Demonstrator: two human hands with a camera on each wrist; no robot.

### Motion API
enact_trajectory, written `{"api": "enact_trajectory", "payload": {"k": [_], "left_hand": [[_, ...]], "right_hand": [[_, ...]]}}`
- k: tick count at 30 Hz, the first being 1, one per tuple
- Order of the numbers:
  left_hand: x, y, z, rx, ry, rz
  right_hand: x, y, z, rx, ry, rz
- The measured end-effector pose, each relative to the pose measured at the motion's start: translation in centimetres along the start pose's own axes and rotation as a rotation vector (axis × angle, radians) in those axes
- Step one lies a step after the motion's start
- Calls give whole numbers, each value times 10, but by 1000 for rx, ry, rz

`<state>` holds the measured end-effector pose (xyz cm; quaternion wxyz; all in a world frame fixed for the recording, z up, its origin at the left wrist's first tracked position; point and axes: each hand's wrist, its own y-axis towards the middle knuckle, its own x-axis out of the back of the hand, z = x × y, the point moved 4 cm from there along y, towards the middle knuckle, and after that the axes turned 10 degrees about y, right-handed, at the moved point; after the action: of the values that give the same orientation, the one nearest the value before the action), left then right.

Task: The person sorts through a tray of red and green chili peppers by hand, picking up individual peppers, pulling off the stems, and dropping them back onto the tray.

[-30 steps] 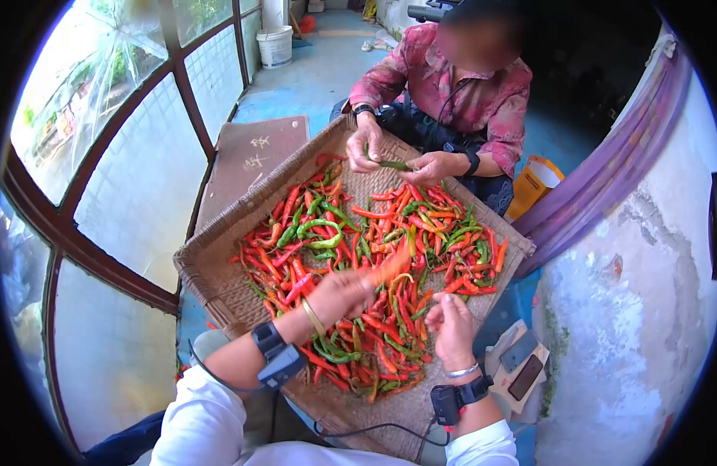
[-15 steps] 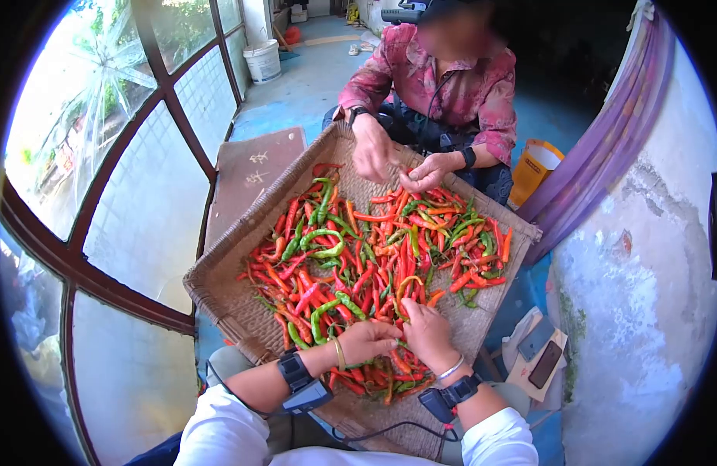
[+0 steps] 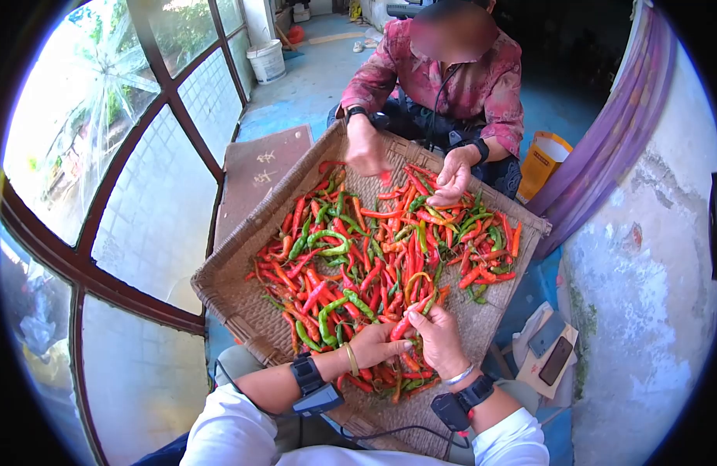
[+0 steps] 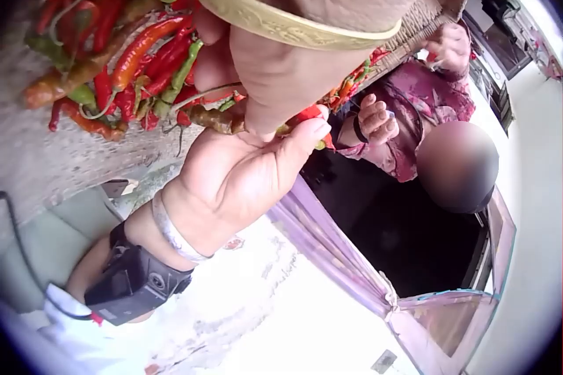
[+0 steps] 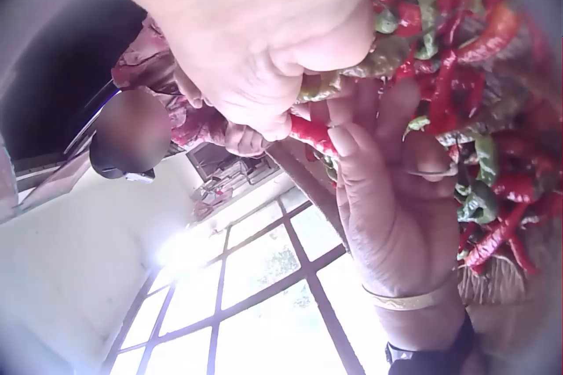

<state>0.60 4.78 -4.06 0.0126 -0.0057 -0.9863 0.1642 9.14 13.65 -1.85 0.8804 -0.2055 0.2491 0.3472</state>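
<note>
A large square wicker basket [image 3: 226,299] holds many red, green and mottled chili peppers [image 3: 382,268]. My left hand [image 3: 374,346] and right hand [image 3: 438,338] meet over its near part. Between them is a red chili pepper [image 3: 401,328]; the right wrist view shows this red chili pepper [image 5: 312,133] pinched by the right hand [image 5: 255,76], with the thumb of the left hand [image 5: 396,208] at its other end. A brownish-green chili pepper [image 5: 321,87] pokes out under the right hand's fingers. Part of both peppers is hidden by the fingers.
Across the basket a person in a pink patterned shirt [image 3: 494,93] has both hands over the peppers. Two phones [image 3: 556,361] lie at the right. Window panels [image 3: 149,210] line the left; a purple curtain [image 3: 619,132] hangs at the right. A cable [image 3: 397,427] runs by the near rim.
My left hand has come back from the middle of the basket to meet my right hand, which has moved inward. A red chili pepper now shows between them. The other person's hands have moved apart.
</note>
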Motion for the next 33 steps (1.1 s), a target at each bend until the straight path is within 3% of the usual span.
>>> {"api": "enact_trajectory", "payload": {"k": [5,10,14,16,17,18,19,21,22,23,25,27,29,33], "left_hand": [[3,-7,-9,29,40,-71],[3,-13,-11,44,22,-86],[13,-9,-9,35,-119,-153],[31,-6,-24,57,-164,-226],[43,-9,-42,-8,-189,-287],[57,-2,-49,-239,-392,-214],[70,3,-53,-293,-641,-275],[92,7,-49,-340,-831,-325],[94,8,-45,-287,-778,-337],[89,9,-35,-182,-682,-517],[65,8,-22,-143,-231,-423],[34,2,-18,-26,-11,-109],[7,1,-13,-13,46,72],[-3,0,-4,55,22,113]], "right_hand": [[5,-2,2,-55,-146,-30],[12,-1,5,-83,-34,-162],[27,5,4,3,241,-243],[34,9,5,-23,223,-273],[37,9,5,-53,208,-305],[37,10,5,-58,203,-287],[34,9,6,-56,207,-286],[24,8,7,-121,289,-243],[23,8,5,-131,280,-195],[23,7,2,-143,270,-148],[24,6,0,-159,262,-121],[18,3,1,-118,336,-99],[14,3,0,-108,342,-76],[11,1,-3,-129,454,-108]]}}
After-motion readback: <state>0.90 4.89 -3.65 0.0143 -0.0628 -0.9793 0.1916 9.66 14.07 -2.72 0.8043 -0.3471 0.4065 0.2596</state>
